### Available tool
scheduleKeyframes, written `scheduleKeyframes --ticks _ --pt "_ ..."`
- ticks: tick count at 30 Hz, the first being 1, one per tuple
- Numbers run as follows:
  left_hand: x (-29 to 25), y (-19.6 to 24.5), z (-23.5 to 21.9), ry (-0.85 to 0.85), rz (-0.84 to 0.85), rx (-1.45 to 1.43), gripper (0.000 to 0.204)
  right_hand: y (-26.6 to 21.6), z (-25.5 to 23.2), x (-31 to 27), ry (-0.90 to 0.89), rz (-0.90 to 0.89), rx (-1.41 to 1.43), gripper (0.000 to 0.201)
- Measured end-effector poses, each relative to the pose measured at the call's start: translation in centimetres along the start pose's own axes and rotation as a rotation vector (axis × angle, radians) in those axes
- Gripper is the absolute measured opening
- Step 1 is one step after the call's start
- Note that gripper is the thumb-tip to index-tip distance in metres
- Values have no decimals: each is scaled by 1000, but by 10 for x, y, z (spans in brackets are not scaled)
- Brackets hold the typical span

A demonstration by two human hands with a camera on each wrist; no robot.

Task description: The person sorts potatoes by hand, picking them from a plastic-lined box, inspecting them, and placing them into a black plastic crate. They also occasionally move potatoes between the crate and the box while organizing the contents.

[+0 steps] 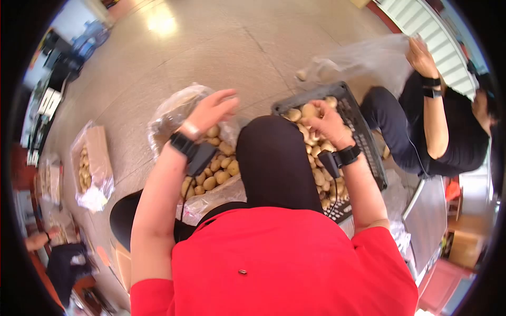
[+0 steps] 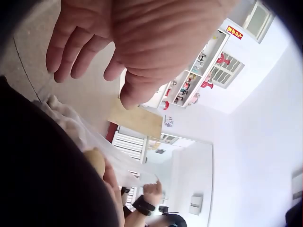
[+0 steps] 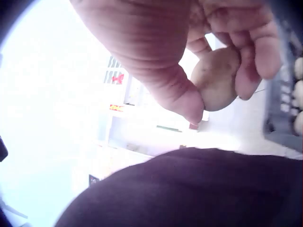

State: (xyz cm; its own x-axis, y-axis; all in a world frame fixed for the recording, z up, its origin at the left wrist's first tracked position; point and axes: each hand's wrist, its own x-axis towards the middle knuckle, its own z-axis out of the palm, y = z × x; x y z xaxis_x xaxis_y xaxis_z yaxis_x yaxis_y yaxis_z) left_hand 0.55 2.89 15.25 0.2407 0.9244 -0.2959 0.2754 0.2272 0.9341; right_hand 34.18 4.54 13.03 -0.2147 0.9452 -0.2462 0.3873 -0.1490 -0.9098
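My right hand (image 1: 329,126) pinches a potato (image 1: 310,110) between thumb and fingers above the black crate (image 1: 363,126), which holds many potatoes. In the right wrist view, the hand (image 3: 189,52) grips that round potato (image 3: 217,78) beside the crate's grey edge (image 3: 279,113). My left hand (image 1: 211,111), empty, hovers over the plastic-lined box (image 1: 174,113) of potatoes (image 1: 219,166), its fingers extended. The left wrist view shows the left hand (image 2: 128,42) with its palm bare and fingers apart; the potato (image 2: 95,161) in the other hand shows past my dark knee.
At the right, a crouching person (image 1: 443,121) in dark clothes holds up a clear plastic bag (image 1: 363,55). Another lined box of potatoes (image 1: 97,158) stands on the floor at the left. My dark knee (image 1: 274,158) is between the near box and the crate.
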Motion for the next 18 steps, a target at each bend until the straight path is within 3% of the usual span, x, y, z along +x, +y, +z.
scheduleKeyframes --ticks 4,6,8,9,13,15,16,17,18 --pt "13 55 24 -122 119 -181 69 -95 33 20 -161 -283 -62 61" --pt "27 60 30 -156 207 -428 72 -133 52 22 -295 -314 -14 61" --pt "34 61 26 -141 189 -605 58 -143 68 34 -318 -308 46 58" --pt "36 54 26 -95 188 -586 58 -151 66 28 -355 -387 23 59" --pt "32 -14 -3 126 12 -544 51 -87 47 52 -96 -363 -101 53" --pt "22 -81 -18 299 -72 -181 50 -24 21 55 33 -444 -481 45" --pt "13 -117 -22 376 -126 108 49 -9 13 37 3 -241 -509 39" --pt "-2 -140 -24 444 -183 396 49 47 0 37 106 -397 -739 36" --pt "-36 -126 -23 391 -468 140 47 88 -12 28 100 -285 -829 35"
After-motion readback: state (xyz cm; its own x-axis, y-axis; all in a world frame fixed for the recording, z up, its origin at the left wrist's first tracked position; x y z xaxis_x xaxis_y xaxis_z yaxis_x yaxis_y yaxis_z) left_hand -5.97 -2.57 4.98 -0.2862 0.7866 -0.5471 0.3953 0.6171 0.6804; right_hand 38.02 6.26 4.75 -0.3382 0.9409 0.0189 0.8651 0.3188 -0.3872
